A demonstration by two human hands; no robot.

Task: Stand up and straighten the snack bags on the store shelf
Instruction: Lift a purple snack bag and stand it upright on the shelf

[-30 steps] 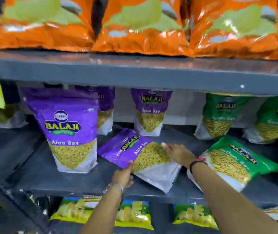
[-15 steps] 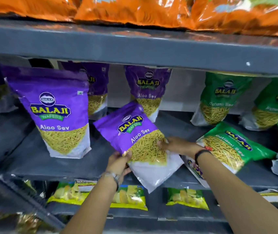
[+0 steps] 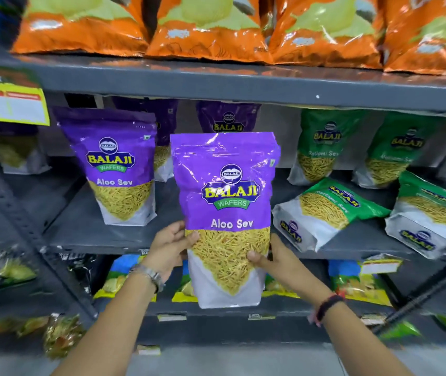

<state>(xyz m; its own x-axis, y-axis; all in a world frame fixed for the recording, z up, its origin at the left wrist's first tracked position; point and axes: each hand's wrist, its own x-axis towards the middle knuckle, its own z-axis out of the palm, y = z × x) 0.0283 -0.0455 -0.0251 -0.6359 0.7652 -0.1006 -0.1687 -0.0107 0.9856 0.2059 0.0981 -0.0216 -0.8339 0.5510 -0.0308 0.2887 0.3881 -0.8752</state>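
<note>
I hold a purple Aloo Sev bag (image 3: 225, 202) upright in front of the middle shelf (image 3: 86, 232), lifted off its surface. My left hand (image 3: 169, 246) grips its lower left edge and my right hand (image 3: 273, 257) grips its lower right edge. Another purple Aloo Sev bag (image 3: 116, 164) stands upright on the shelf to the left. Two green Ratlami Sev bags lie tipped over on the right, one (image 3: 322, 213) near the held bag and one (image 3: 427, 215) farther right. More purple and green bags stand along the back.
Orange snack bags (image 3: 211, 28) fill the upper shelf (image 3: 216, 82). A yellow price tag (image 3: 9, 104) hangs at the left. Yellow and blue snack packs (image 3: 357, 280) sit on the lower shelf. A perforated grey upright (image 3: 13, 213) frames the left side.
The purple bag lay flat on the shelf a second ago. Both hands have lifted it and turned it upright, facing me, out in front of the shelf.
</note>
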